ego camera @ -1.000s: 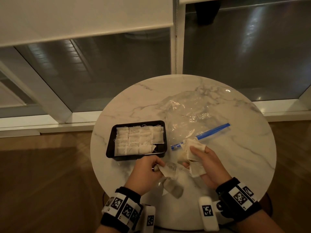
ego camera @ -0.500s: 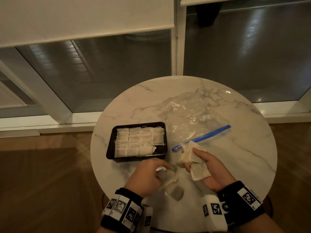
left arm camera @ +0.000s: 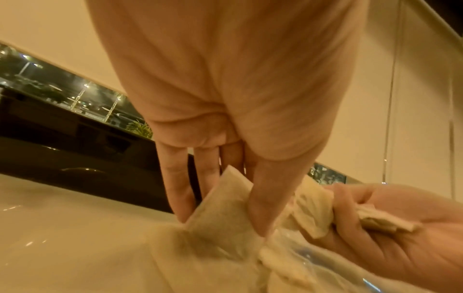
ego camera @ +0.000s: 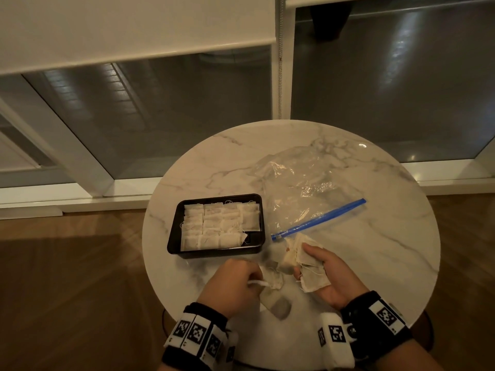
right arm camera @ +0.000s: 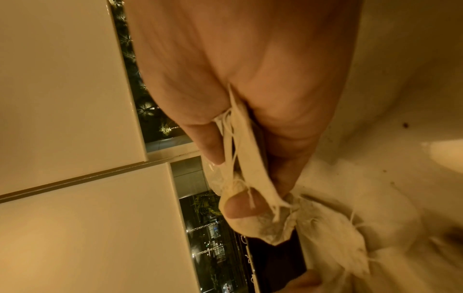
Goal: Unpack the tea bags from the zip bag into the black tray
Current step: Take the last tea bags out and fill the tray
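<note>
A black tray (ego camera: 174, 238) on the marble table holds rows of pale tea bags (ego camera: 214, 228). To its right lies the clear zip bag (ego camera: 302, 191) with a blue zipper strip (ego camera: 318, 219), flat and crumpled. My right hand (ego camera: 318, 271) grips a bunch of tea bags (ego camera: 308, 269) just below the zipper's near end; the bunch (right arm camera: 250, 178) sits between thumb and fingers. My left hand (ego camera: 235, 282) pinches one tea bag (ego camera: 270, 279) between thumb and fingers (left arm camera: 265, 204), in front of the tray. That tea bag (left arm camera: 220, 218) touches the table.
The round marble table (ego camera: 375, 250) stands against a window wall with a lowered blind (ego camera: 134, 28). Wooden floor (ego camera: 67, 290) surrounds it. The table's near edge runs just under my wrists.
My right hand turned palm-up and closed round its bunch of tea bags. My left hand drew its single tea bag slightly left and apart from the bunch.
</note>
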Demonstrator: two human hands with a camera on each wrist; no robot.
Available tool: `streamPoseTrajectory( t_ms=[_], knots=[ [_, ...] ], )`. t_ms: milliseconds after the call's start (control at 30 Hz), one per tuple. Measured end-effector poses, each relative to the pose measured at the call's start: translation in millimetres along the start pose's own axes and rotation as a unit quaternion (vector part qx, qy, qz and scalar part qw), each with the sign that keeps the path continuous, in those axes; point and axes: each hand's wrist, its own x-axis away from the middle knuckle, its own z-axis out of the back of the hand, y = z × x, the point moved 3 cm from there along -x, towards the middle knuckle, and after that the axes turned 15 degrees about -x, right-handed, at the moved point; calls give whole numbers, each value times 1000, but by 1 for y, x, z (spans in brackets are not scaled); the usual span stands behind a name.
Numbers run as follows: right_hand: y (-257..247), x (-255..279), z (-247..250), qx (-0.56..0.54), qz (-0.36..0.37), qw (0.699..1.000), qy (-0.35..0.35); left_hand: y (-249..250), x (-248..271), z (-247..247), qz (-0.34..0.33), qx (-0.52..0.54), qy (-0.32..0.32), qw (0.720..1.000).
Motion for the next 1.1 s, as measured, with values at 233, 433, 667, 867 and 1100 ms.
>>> streamPoseTrajectory(
  t_ms=[233,433,667,867,1100],
  knots=[
    [4,-2,4,13,-13,1000,6,-6,11,44,10,197,79,977],
    [5,-7,8,-6,-16,1000,-1,-30,-8,81,79,211,169,960],
    [4,-6,7,-10,-6,1000,1,-36,-78,91,95,31,50,994],
    [3,-4,8,-21,-6,1000,-14,-28,-114,85,83,-41,-47,995],
    [2,-1,6,-20,-8,999,-38,-29,-133,78,82,-67,-72,992]
  ],
)
